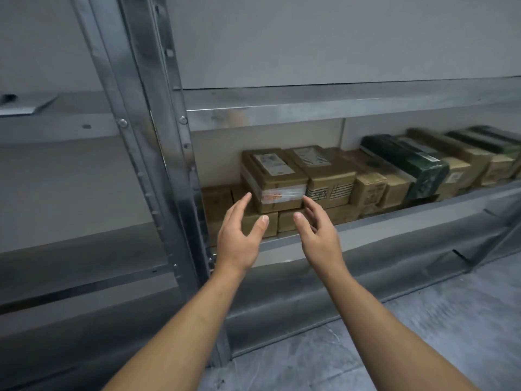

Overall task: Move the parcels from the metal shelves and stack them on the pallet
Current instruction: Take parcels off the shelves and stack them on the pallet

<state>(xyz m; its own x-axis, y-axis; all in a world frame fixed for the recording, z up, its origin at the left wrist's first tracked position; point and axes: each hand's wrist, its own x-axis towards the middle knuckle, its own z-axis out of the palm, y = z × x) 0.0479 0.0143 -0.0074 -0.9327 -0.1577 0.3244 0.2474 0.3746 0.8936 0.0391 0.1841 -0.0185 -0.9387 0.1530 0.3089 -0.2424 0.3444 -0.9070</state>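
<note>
A brown cardboard parcel (275, 180) with a white label and clear tape sits on top of other parcels at the left end of a metal shelf (394, 218). My left hand (239, 235) and my right hand (317, 232) reach toward it with fingers spread and relaxed, one on each side, just in front of it and holding nothing. A second brown parcel (328, 176) lies beside it on the right. Lower parcels (287, 220) sit partly hidden behind my hands. The pallet is out of view.
A row of brown parcels and a dark green wrapped parcel (408, 162) runs along the shelf to the right. A galvanised upright post (169, 153) stands just left of my hands. An upper shelf beam (338, 108) crosses above. Grey floor (423, 320) lies below.
</note>
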